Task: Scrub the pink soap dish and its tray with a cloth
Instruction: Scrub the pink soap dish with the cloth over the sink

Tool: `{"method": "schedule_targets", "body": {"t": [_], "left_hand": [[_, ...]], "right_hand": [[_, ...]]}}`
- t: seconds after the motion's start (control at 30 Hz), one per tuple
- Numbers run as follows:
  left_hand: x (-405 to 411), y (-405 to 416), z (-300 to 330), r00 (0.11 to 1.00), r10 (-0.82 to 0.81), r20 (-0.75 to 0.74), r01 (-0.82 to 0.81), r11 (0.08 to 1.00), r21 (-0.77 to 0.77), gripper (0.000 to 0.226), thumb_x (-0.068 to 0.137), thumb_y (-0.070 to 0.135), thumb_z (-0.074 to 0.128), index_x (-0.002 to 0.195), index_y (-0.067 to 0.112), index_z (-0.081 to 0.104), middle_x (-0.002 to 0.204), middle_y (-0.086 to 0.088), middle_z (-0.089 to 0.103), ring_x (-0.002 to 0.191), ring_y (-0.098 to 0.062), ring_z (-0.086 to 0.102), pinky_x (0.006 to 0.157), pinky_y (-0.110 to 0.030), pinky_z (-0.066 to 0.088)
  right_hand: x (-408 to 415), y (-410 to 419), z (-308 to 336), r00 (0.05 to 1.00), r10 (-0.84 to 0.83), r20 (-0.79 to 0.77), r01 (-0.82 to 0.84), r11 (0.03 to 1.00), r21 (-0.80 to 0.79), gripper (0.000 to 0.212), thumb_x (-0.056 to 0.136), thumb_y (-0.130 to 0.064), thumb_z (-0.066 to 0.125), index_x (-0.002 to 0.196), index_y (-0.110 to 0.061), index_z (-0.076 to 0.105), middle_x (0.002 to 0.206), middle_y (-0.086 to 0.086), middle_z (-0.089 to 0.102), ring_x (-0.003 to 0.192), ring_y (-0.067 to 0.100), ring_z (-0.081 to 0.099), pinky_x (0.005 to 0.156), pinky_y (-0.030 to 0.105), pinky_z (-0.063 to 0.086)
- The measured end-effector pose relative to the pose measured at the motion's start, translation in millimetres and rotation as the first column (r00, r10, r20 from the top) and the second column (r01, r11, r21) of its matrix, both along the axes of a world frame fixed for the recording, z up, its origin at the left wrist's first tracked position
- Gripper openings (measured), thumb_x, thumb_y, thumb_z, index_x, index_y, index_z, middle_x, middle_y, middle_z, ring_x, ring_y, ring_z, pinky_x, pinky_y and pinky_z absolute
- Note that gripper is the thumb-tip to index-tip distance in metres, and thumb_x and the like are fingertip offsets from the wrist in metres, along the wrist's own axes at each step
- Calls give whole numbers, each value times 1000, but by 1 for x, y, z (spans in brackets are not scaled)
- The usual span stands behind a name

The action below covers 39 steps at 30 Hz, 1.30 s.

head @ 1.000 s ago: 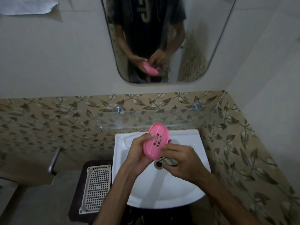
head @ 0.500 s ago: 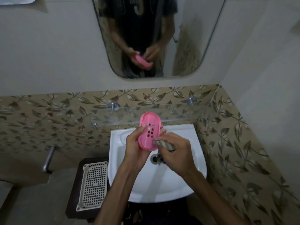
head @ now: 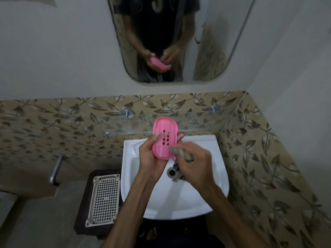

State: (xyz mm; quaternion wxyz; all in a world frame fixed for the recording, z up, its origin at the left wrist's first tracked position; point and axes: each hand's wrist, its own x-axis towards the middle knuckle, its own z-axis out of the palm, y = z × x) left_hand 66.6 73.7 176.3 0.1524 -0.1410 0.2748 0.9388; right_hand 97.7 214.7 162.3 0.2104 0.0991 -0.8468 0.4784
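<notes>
Over the white sink, the left hand held the pink soap dish upright, fingers curled round its edges, slotted face exposed. At its five o'clock corner, the right hand pinched a grey cloth against it, blurred, probably scrubbing.

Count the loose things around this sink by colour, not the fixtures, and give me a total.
Pink: 1, the soap dish in the left hand
Grey: 1, the cloth in the right hand
White: 1, the grid tray on the dark stand
Total: 3
</notes>
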Motion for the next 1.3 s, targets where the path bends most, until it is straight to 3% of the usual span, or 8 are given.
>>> {"method": "schedule_targets", "body": {"t": [0.13,0.3,0.47,0.57,0.7,0.8,0.93,1.3], "left_hand": [[3,5,0,999,33,2,-33,998,49,61,95,22,53,146,-10,48,146,-37,54,136,-50,53,125,-57,31],[4,6,0,999,53,-1,-53,998,19,58,96,25,50,145,-6,51,146,-34,56,143,-48,48,126,-58,28],[4,6,2,997,68,33,-69,997,26,66,95,27,51,149,-9,46,151,-35,50,145,-48,45,123,-55,33],[3,9,3,997,81,11,-81,997,-7,61,95,26,50,146,-6,50,144,-36,57,135,-47,51,122,-57,32],[1,7,2,995,101,3,-101,994,-29,62,92,26,53,145,-6,51,142,-36,58,129,-47,53,118,-57,36],[2,12,3,995,81,-59,-87,991,-103,58,92,26,57,143,-2,54,136,-32,65,124,-44,60,114,-57,40],[3,12,1,991,125,-56,-130,988,-87,67,87,27,60,145,-4,52,135,-35,64,117,-44,59,108,-54,44],[4,18,-4,981,162,-104,-177,973,-151,72,78,19,55,146,-3,51,133,-36,64,96,-36,66,87,-43,54]], "right_hand": [[7,-9,-4,1000,-19,11,19,1000,-3,19,88,-11,81,106,-14,81,96,0,79,77,12,73,68,35,63],[2,-7,-7,994,-99,41,101,992,-72,19,89,-7,83,108,-9,82,98,3,78,80,10,73,70,34,64],[7,-12,-5,998,67,-16,-67,998,6,19,88,-6,81,107,-12,82,102,1,77,91,10,73,81,32,63],[-1,-6,-4,992,-89,91,99,990,-102,16,91,-11,81,107,-17,82,99,-2,78,84,7,74,75,37,64],[6,-13,-3,999,32,25,-31,999,-39,21,88,-10,82,107,-19,81,100,-4,78,88,3,73,79,27,63],[-3,-7,-4,985,-117,124,131,985,-115,17,89,-14,84,105,-16,82,96,-2,78,84,3,72,76,26,63],[6,-12,-2,994,25,110,-16,997,-81,19,91,-30,75,105,-20,81,98,-7,77,89,4,73,80,25,63],[2,-10,-5,979,-90,186,114,986,-124,16,87,-14,85,103,-16,83,96,-4,80,85,6,74,78,30,64]]}}
